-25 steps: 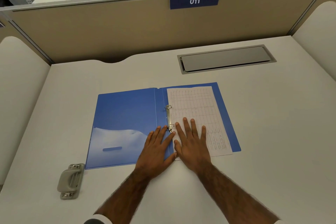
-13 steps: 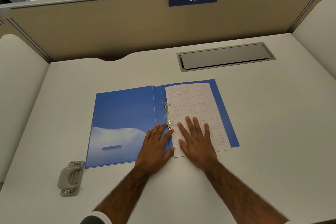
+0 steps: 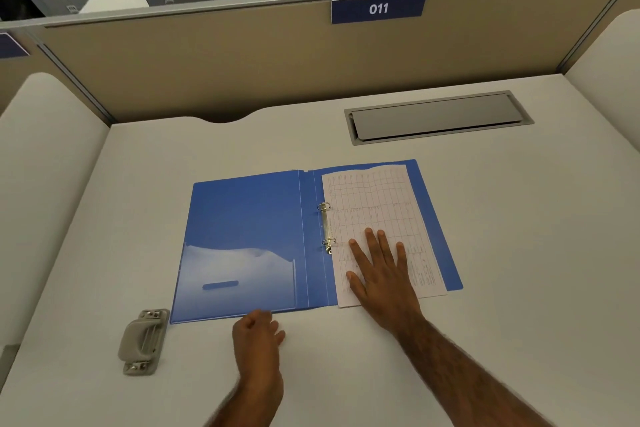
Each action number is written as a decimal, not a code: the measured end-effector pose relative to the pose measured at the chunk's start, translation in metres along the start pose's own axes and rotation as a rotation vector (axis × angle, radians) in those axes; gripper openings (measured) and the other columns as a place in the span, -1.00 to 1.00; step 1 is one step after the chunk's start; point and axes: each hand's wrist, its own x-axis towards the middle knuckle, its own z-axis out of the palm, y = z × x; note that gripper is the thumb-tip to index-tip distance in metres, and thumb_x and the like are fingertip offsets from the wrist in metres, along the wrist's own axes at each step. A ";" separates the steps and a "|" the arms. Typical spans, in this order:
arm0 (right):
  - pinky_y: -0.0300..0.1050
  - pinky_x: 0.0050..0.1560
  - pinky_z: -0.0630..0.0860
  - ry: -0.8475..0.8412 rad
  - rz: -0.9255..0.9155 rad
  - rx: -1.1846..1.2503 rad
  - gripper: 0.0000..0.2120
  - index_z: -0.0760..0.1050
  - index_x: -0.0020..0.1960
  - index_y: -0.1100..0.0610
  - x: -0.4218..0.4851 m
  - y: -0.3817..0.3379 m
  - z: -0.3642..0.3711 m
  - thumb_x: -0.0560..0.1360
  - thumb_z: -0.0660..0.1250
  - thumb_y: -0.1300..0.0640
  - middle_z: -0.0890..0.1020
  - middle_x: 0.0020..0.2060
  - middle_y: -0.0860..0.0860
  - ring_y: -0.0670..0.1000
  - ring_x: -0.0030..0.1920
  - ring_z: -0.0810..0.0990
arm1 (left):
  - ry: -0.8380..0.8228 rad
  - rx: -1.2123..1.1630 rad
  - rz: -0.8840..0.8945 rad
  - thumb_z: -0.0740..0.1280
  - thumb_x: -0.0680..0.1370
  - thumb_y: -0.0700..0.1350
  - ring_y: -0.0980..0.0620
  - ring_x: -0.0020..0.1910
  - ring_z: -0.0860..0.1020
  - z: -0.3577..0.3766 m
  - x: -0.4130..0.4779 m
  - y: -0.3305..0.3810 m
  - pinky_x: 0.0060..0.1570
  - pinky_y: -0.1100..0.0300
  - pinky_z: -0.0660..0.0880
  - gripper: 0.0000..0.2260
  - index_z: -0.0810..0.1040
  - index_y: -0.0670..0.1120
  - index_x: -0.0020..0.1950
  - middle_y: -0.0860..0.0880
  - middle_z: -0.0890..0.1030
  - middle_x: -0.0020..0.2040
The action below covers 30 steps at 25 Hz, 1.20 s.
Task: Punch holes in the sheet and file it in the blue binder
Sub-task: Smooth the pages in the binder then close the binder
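Head view, looking down at a pale desk (image 3: 502, 236) with the blue binder (image 3: 242, 218) lying open flat near its middle. The sheet (image 3: 374, 204) sits on the binder's right half, its left edge threaded on the two metal rings (image 3: 326, 225), which look closed, and its near edge sticking out slightly past the binder's front edge.

The right hand (image 3: 381, 274) lies palm down on the near part of the sheet, fingers (image 3: 372, 239) spread wide and flat — it grips nothing, only presses on the paper, with the thumb pointing left toward the spine and the index fingertip just beside the lower ring.

The left hand (image 3: 258, 340) is on the desk at the binder's front edge, below the left cover. Its fingers are curled in loosely, knuckles up; the foremost knuckle touches or slightly overlaps the cover's near edge, and whether anything is pinched under it cannot be told. It looks empty from above.

A clear pocket (image 3: 239, 277) covers the lower part of the left cover's inside. The grey punch (image 3: 143, 341) stands on the desk left of the left hand, just off the binder's near-left corner — apart from both hands.

Farther back a grey cable hatch (image 3: 436, 118) is set into the desk, and a beige partition (image 3: 207, 62) carries a blue tag (image 3: 378, 8) reading 011
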 end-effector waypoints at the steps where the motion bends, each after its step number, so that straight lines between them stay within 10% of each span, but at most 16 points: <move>1: 0.31 0.51 -0.15 -0.010 -0.001 -0.008 -0.32 -0.12 0.60 -0.07 0.000 0.000 0.000 0.56 -0.27 -0.35 -0.17 0.59 0.04 0.16 0.58 -0.19 | -0.002 -0.113 -0.121 0.24 0.63 -0.19 -0.24 0.26 0.51 -0.002 0.002 0.004 0.27 -0.09 0.47 -0.69 0.43 -0.21 0.37 -0.20 0.50 0.33; 6: 0.29 0.51 -0.18 -0.030 0.008 -0.025 -0.32 -0.16 0.60 -0.08 -0.001 0.001 0.001 0.56 -0.26 -0.36 -0.20 0.59 0.03 0.16 0.58 -0.20 | -0.012 -0.449 -0.266 0.29 0.62 -0.08 -0.21 0.35 0.45 -0.009 0.008 0.017 0.33 -0.04 0.39 -0.60 0.38 -0.18 0.43 -0.18 0.46 0.30; 9: 0.29 0.51 -0.18 -0.031 0.012 -0.012 -0.32 -0.15 0.60 -0.08 -0.001 0.001 0.001 0.56 -0.24 -0.36 -0.19 0.59 0.03 0.16 0.58 -0.20 | -0.015 -0.462 -0.104 0.34 0.60 -0.10 -0.15 0.06 0.60 -0.010 0.007 0.017 0.07 0.03 0.54 -0.66 0.44 -0.16 0.34 -0.19 0.53 0.15; 13: 0.26 0.51 -0.25 -0.031 0.009 0.009 -0.31 -0.20 0.59 -0.10 -0.001 0.001 0.001 0.54 -0.30 -0.37 -0.25 0.58 0.00 0.13 0.57 -0.26 | 0.045 -0.144 0.350 0.40 0.56 -0.13 -0.10 -0.05 0.63 -0.002 -0.005 0.020 0.00 0.05 0.60 -0.72 0.50 -0.12 0.25 -0.15 0.65 0.10; 17: 0.23 0.50 -0.33 -0.044 0.007 0.030 -0.31 -0.31 0.56 -0.14 0.000 0.003 0.002 0.50 -0.38 -0.39 -0.34 0.56 -0.03 0.09 0.55 -0.35 | -0.095 0.138 0.592 0.38 0.54 -0.02 0.06 0.12 0.61 0.015 -0.027 0.023 -0.07 0.46 0.51 -0.63 0.43 0.05 0.32 0.10 0.60 0.19; 23: 0.21 0.52 -0.30 -0.073 -0.025 0.184 -0.33 -0.24 0.57 -0.15 0.000 0.009 -0.005 0.55 -0.23 -0.38 -0.32 0.56 -0.07 0.03 0.55 -0.35 | -0.452 0.392 0.787 0.24 0.57 0.10 0.17 0.46 0.31 0.063 -0.037 0.016 0.30 0.38 0.37 -0.41 0.13 0.10 0.57 0.10 0.28 0.52; 27: -0.06 0.33 0.43 0.115 0.122 1.208 -0.70 0.41 0.34 -0.06 -0.007 0.017 -0.038 0.63 0.26 0.10 0.56 0.28 -0.10 -0.09 0.31 0.50 | -0.522 0.687 1.095 0.22 0.60 -0.09 0.15 0.58 0.02 0.081 -0.023 0.004 0.50 0.13 0.11 -0.35 -0.03 0.11 0.61 0.15 0.02 0.61; 30: -0.06 -0.21 0.44 0.276 0.533 1.606 -0.78 0.53 -0.23 0.00 -0.011 0.068 -0.068 0.57 0.31 0.17 0.60 -0.29 -0.04 0.05 -0.26 0.52 | -0.527 0.938 1.194 0.22 0.58 -0.10 0.11 0.60 -0.10 0.091 -0.018 -0.003 0.55 0.03 -0.01 -0.32 -0.06 0.14 0.61 0.15 -0.08 0.62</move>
